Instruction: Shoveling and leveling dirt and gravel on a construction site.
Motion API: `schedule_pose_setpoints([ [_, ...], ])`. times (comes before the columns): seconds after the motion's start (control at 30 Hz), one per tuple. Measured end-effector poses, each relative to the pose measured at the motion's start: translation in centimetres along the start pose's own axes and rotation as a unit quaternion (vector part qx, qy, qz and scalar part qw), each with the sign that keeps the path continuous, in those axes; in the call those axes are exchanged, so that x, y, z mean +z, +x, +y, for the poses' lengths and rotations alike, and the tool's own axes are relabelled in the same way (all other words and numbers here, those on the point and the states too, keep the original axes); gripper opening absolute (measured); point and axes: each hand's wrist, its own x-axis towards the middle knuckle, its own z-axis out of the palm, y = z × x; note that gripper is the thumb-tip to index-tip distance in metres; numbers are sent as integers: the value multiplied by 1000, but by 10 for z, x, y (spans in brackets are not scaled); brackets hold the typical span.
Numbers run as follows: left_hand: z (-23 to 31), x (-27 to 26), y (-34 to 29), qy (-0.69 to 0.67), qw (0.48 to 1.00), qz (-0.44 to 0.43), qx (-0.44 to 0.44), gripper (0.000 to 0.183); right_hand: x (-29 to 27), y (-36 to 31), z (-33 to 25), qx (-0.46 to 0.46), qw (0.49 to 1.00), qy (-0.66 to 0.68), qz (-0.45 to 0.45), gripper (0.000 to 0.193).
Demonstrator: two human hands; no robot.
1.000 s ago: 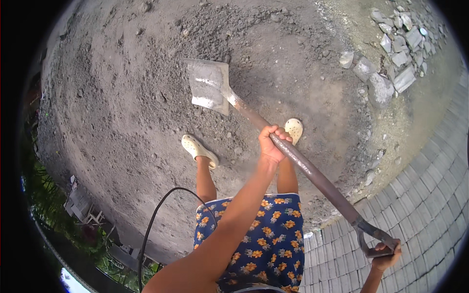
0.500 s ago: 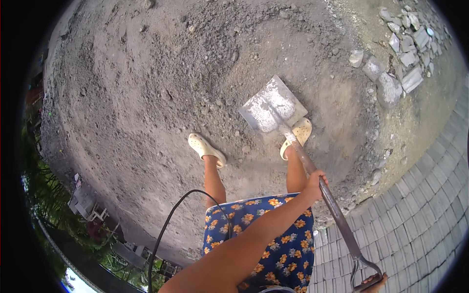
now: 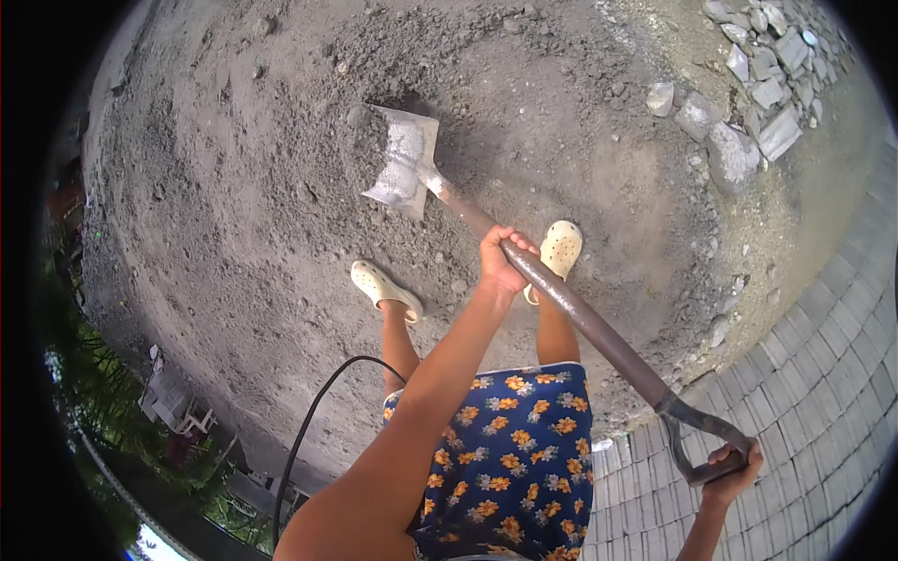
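I hold a long shovel (image 3: 599, 332) slanting from lower right up to the middle. My left hand (image 3: 502, 259) grips its dark shaft about halfway along. My right hand (image 3: 732, 469) closes around the D-shaped grip at the shovel's end. The metal blade (image 3: 404, 164) is tilted on edge and pressed into a pile of grey sandy gravel (image 3: 281, 140). My feet in pale clogs (image 3: 383, 285) stand on the gravel just behind the blade.
A heap of grey stones (image 3: 748, 103) lies at the upper right. Grey paving blocks (image 3: 823, 374) run along the right side. A black cable (image 3: 313, 421) curves by my left leg. Greenery and a white chair (image 3: 173, 402) sit lower left.
The shovel swung from beside my right foot forward and left; its blade now digs into the gravel farther ahead. My left hand slid up with the shaft, my right hand rose into view.
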Motion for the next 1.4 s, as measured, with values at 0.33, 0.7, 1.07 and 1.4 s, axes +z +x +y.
schedule_pose_setpoints([
  [0.33,-84,-58,8,61,992,108,-28,11,-75,-11,24,114,977,-42,175,39],
  [0.7,-172,0,17,-100,978,29,-178,13,-102,25,-89,-11,970,-140,198,38],
  [1.07,318,-74,34,-104,985,11,138,13,314,-39,67,64,985,-56,-150,37],
  [1.4,409,-188,-118,-113,981,16,155,13,302,-231,116,61,979,-27,-190,36],
])
